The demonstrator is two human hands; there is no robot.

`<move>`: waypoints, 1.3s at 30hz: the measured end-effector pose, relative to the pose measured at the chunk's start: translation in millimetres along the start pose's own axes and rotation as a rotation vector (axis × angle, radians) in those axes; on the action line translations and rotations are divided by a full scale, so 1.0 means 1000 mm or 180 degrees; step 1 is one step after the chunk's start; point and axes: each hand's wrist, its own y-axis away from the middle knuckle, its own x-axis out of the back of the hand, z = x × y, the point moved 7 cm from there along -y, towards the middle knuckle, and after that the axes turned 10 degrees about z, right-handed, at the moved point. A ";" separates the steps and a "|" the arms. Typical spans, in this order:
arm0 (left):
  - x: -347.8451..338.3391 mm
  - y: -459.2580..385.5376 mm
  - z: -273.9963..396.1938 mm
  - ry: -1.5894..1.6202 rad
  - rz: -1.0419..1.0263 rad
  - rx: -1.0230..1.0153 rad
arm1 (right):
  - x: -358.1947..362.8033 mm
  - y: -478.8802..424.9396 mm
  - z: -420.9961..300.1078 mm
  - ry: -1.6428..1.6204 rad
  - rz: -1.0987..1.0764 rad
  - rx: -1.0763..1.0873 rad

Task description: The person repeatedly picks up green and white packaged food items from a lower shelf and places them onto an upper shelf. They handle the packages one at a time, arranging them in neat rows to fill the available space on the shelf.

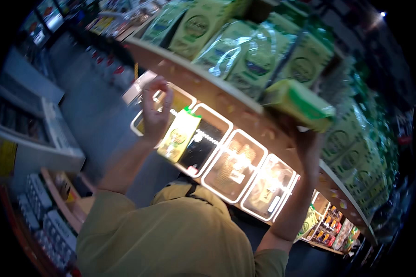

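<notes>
My right hand (306,138) is raised at the right and grips a yellow-green package (301,104) with a bright green end; the fingers are partly hidden beneath it. The package is tilted in front of the upper shelf. At the left, my left hand (156,107) is held up with thumb and fingers curved apart, nothing between them. Just right of it, a similar yellow-green package (180,136) lies over one of the clear-lidded, white-rimmed bins. Rows of matching packages (251,62) stand on the upper shelf, some with shiny clear wrapping.
A curved wooden shelf edge (208,76) runs above the brightly lit bins (235,166). More green-topped packages (350,155) line the right side. At lower left are a wooden shelf (60,204) and packs of goods (50,225); a white display unit (55,149) stands above them.
</notes>
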 end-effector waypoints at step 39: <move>0.059 0.145 0.009 0.3991 -0.1090 0.4081 | 0.009 -0.085 0.022 -0.0222 0.0008 -0.0104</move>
